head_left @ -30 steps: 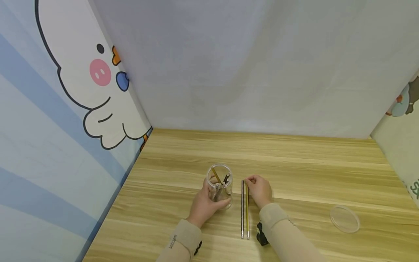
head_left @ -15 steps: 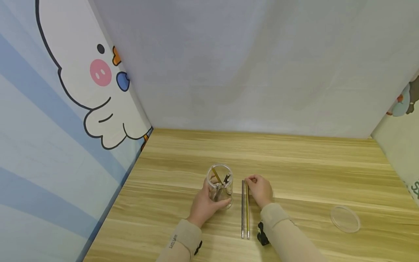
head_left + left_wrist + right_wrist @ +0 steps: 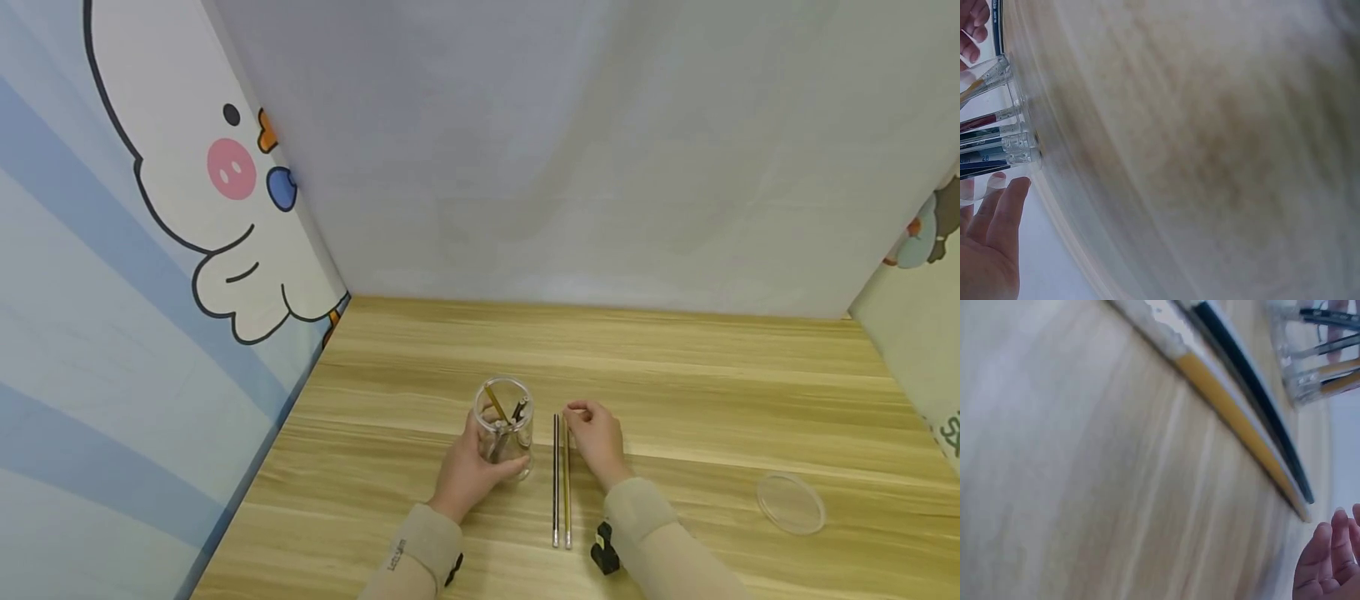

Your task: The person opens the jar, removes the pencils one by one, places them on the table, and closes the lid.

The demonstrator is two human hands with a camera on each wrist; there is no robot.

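In the head view my left hand (image 3: 467,473) grips a clear jar (image 3: 522,450) that stands upright on the table, fingers and thumb round its side. Several pencils (image 3: 497,403) lean inside it, one of them yellow. To the right of the jar, a black pencil (image 3: 556,483) and a yellow pencil (image 3: 567,492) lie side by side, their metal ends towards me. My right hand (image 3: 597,440) is beside the far end of the yellow one. The right wrist view shows its loosely bent fingers (image 3: 1316,550) just off that pencil's tip, holding nothing.
A round clear lid (image 3: 791,503) lies flat at the right of the wooden table (image 3: 675,375). A pale cloth (image 3: 562,208) hangs behind the table, and a cartoon-printed one (image 3: 172,183) covers the left side.
My right fingertips have come slightly away from the yellow pencil's far end, and the right wrist has shifted a little to the right. The left hand and jar stay put.
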